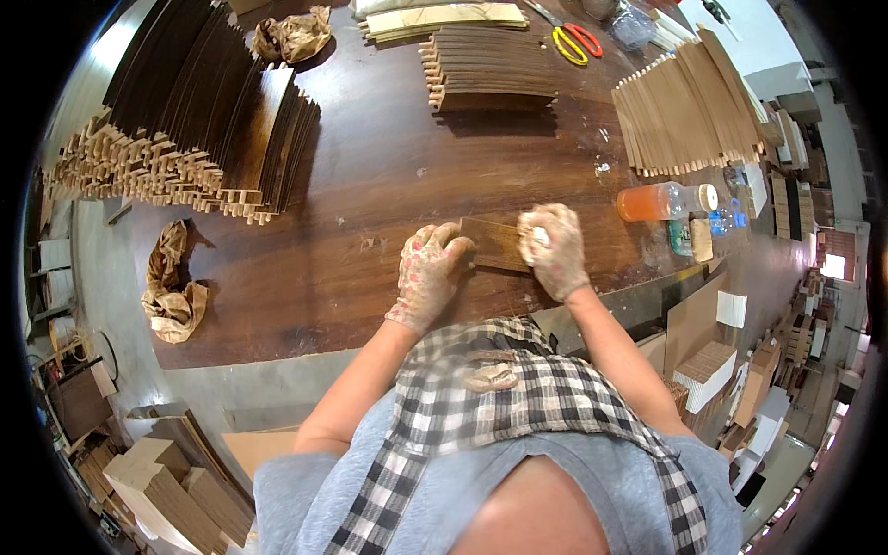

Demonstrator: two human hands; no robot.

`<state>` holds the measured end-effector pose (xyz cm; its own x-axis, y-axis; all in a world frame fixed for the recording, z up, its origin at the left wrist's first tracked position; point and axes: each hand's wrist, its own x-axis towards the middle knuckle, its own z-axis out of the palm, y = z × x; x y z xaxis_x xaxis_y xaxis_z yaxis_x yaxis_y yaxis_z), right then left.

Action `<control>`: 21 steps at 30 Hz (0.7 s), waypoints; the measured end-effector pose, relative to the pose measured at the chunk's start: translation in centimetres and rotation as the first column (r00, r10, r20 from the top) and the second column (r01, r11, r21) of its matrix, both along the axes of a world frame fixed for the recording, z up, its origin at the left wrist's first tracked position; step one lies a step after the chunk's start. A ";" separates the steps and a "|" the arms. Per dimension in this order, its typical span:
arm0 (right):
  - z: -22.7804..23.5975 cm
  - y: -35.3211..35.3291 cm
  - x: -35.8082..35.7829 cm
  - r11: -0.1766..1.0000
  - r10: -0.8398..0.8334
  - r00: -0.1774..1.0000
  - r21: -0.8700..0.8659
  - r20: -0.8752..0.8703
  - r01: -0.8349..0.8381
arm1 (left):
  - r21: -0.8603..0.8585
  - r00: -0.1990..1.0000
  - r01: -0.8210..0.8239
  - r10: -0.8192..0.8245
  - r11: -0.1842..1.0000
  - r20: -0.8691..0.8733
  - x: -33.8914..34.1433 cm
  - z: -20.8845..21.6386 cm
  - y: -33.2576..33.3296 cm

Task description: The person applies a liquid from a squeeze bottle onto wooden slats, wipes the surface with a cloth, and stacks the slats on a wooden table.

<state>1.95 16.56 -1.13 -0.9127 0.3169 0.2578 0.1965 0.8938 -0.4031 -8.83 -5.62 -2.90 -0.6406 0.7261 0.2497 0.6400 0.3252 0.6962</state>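
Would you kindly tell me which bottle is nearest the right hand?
The bottle of orange liquid; the blue bottle is farther from the right hand.

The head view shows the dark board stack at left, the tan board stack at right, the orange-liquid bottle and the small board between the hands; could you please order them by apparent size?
1. Dark board stack
2. Tan board stack
3. Orange-liquid bottle and small board, unranked: the right hand covers part of the board.
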 end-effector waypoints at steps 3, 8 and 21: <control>0.0 5.5 5.4 0.968 -0.053 0.986 0.251 0.156 0.012 | 0.019 1.000 0.010 -0.011 1.000 0.002 -0.1 0.8 0.1; 2.3 1.5 2.6 0.990 -0.140 0.979 -0.010 -0.146 0.140 | 0.054 0.999 0.021 -0.023 0.998 0.038 -0.2 -1.0 0.4; -5.0 7.8 13.2 0.917 -0.397 0.907 -0.092 -0.138 0.387 | -0.028 0.991 0.069 -0.071 0.997 -0.116 -0.8 -0.7 0.7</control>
<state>15.20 24.38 -6.14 -0.6634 0.6607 0.3512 0.4589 0.7300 -0.5066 -9.60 -4.94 -3.64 -0.5555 0.7747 0.3022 0.7384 0.2924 0.6077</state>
